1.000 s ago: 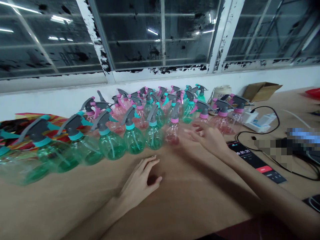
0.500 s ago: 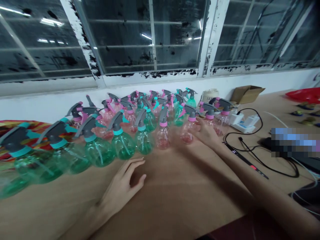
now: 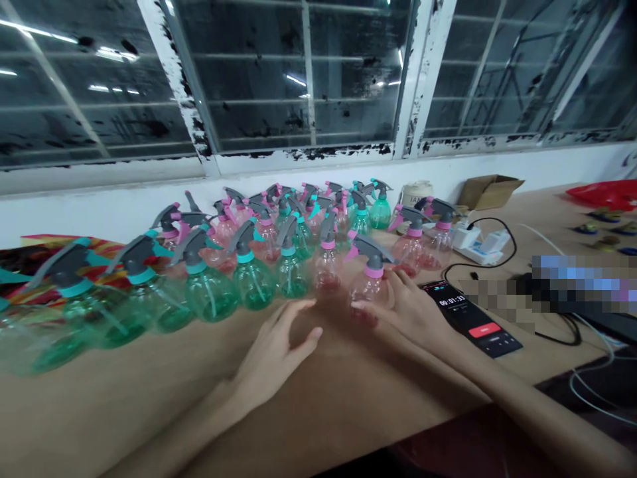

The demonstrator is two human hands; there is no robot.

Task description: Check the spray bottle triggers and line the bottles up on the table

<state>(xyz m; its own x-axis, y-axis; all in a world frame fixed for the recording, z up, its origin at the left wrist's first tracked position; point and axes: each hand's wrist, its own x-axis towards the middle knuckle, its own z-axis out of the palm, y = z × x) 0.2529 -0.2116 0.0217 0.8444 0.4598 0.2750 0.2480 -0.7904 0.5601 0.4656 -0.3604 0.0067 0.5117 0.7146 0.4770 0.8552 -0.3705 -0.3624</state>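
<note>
Head view: 1 pink spray bottle (image 3: 368,287), left of the phone (image 3: 472,320); likely light, stiff, slick; best gripped round the body. Right hand (image 3: 415,312): thumb and fingers curled about it. Left hand (image 3: 279,342), farther from the phone: fingers apart, empty.

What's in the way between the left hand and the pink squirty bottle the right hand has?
Only the thumb of the right hand, across the front of the pink spray bottle. Otherwise, just bare table lies between it and the open left hand. Another pink bottle stands close by, but farther back.
</note>
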